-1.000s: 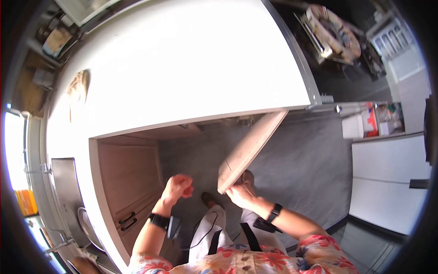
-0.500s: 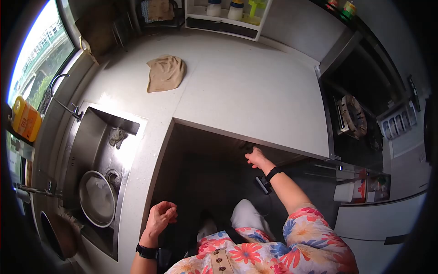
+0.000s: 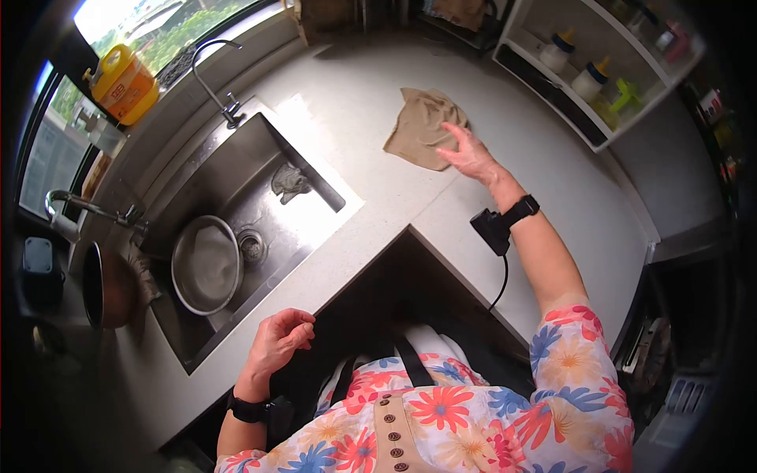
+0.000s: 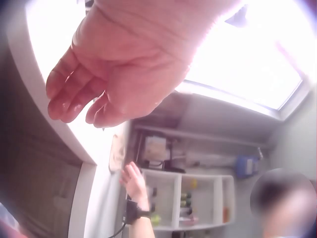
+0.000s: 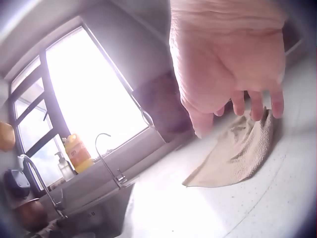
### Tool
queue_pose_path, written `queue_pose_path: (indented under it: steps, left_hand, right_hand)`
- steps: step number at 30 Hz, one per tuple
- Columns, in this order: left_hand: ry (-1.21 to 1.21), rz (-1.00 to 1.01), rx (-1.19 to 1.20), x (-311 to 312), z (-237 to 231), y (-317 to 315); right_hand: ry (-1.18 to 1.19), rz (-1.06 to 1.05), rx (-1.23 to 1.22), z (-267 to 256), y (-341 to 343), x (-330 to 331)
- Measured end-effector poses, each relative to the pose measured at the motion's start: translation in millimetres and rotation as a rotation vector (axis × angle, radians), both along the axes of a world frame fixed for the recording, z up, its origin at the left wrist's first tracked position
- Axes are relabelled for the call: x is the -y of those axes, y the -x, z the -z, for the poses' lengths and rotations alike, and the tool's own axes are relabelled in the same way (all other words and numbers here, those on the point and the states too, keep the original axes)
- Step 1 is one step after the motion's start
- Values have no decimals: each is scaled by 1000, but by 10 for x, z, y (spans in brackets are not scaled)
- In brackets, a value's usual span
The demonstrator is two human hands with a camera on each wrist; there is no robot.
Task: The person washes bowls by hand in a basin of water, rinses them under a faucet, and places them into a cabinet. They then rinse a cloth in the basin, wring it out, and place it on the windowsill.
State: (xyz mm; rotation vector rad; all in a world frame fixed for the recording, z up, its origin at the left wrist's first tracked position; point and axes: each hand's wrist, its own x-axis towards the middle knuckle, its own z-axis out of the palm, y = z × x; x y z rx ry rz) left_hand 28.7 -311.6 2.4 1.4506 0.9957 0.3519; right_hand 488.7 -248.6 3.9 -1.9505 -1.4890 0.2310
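A tan cloth lies crumpled on the white counter. Over its right edge is my right hand, fingers spread, holding nothing; in the right wrist view the hand hovers at the cloth, and whether the fingertips touch it I cannot tell. My left hand hangs near the counter's front edge beside the sink, fingers loosely bent and empty. The left wrist view shows that hand with relaxed fingers.
Left of the cloth is a steel sink holding a metal bowl and a grey rag. Two faucets, a yellow jug and a soap bottle stand by the window. A white shelf with bottles is at upper right.
My right hand has left the area under the counter edge and moved up to the cloth. The cabinet door seen earlier is out of view. The head view has turned toward the sink.
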Motion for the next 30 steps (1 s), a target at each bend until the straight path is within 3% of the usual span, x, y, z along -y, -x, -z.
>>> queue_pose_path:
  steps: [5, 8, 10, 14, 15, 17, 18, 20, 24, 28, 30]
  left_hand:
    - [-73, -331, 159, 459, 26, 588]
    - [-120, -427, 144, 535, 27, 828]
    - [-133, -469, 139, 574, 64, 995]
    - [-133, -480, 127, 593, -30, 1166]
    - [-141, -473, 129, 588, -8, 1195]
    - [-160, -463, 120, 566, 24, 1245]
    - [-156, -476, 126, 559, 41, 1244]
    - [-209, -443, 50, 569, 57, 1196]
    - [-214, -370, 16, 386, -20, 1008]
    - [-284, -296, -65, 224, 79, 757]
    - [-309, -277, -63, 209, 231, 644]
  right_hand:
    - [234, 213, 278, -44, 126, 7]
    - [208, 181, 357, 149, 1, 83]
    - [93, -17, 364, 275, -265, 21]
    - [44, -146, -151, 297, -231, 135]
    - [57, -170, -137, 262, -249, 145]
    - [133, -136, 110, 92, -211, 184]
    - [137, -148, 118, -16, -144, 191]
    - [169, -47, 425, -266, 24, 216]
    - [175, -456, 165, -495, 1063, 212]
    - [280, -886, 353, 155, 2000, -207]
    - [379, -922, 487, 625, 2263, -384]
